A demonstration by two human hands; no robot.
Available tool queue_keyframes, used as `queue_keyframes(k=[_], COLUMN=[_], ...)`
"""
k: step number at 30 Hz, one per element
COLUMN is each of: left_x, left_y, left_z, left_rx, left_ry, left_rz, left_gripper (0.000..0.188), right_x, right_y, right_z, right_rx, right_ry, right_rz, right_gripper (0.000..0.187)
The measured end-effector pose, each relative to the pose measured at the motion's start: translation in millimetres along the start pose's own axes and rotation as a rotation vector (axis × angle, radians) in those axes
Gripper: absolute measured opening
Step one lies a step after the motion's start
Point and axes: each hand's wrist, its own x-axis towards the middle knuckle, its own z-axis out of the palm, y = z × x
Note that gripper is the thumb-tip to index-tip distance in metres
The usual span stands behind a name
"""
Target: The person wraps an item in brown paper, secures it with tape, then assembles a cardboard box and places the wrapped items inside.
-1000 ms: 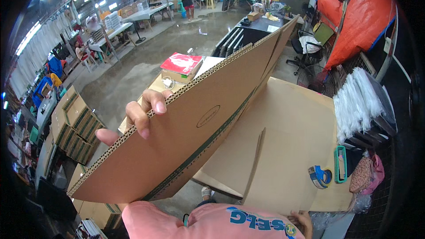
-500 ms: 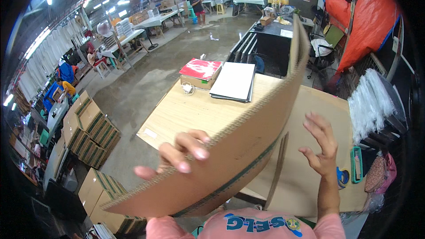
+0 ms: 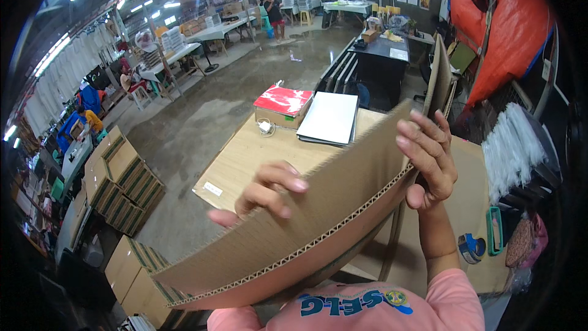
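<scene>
A large brown cardboard box [image 3: 361, 165], partly unfolded, stands slanted across the front of my body, its corrugated edges showing. My left hand [image 3: 269, 191] is closed over the box's upper edge, fingers on the near side of the panel. Toward the box's right end, my right hand [image 3: 432, 156] has its fingers spread and slightly bent, with the fingertips against the cardboard and the thumb lower down. Another upright flap [image 3: 438, 79] rises beyond that hand. The box's lower part is hidden behind its near panel.
Ahead is a wooden table [image 3: 236, 153] with a red-topped box [image 3: 283, 99], a white charger [image 3: 266, 127] and a white-topped stack [image 3: 329, 117]. Blue tape [image 3: 471, 248] and a green basket [image 3: 495, 231] lie at right. Stacked cartons [image 3: 125, 181] stand left; several people work farther off.
The box has turned and opened, with a fold line now showing along its near side. My right hand has moved up and left onto it; my left hand keeps its hold.
</scene>
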Motion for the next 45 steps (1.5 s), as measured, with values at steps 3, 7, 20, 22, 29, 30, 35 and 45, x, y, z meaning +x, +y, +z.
queue_keyframes(k=[3, 7, 20, 22, 29, 30, 35, 45], left_x=[5, 19, 43, 38, 60, 66, 93, 12], left_y=[9, 18, 65, 76, 46, 37, -23, -160], left_z=[9, -11, -17, -33, 0, 2, -21, -60], left_rx=[0.017, 0.083, 1.02, 1.277, 1.806, 1.834, 2.035, 1.366], left_ry=[0.126, -0.139, -0.255, -0.269, -0.455, -0.447, -0.583, -1.17], left_rz=[-0.124, -0.149, 0.111, 0.199, -0.079, -0.165, -0.509, -1.399], left_gripper=[0.081, 0.078, 0.07, 0.069, 0.065, 0.065, 0.071, 0.088], right_x=[8, 10, 1, 1, -22, -23, -22, 32], right_y=[2, 9, 76, 107, 243, 261, 289, 110], right_z=[3, 1, -40, -40, -33, -31, -32, -56], right_rx=[0.022, -0.041, -0.091, -0.102, 0.02, 0.028, 0.138, 0.186], right_ry=[0.094, 0.113, 0.271, 0.295, 0.181, 0.148, 0.016, 0.163], right_rz=[-0.035, -0.093, -0.213, -0.258, 0.313, 0.349, 0.424, 0.262], right_gripper=[0.059, 0.051, 0.047, 0.042, 0.036, 0.036, 0.03, 0.014])
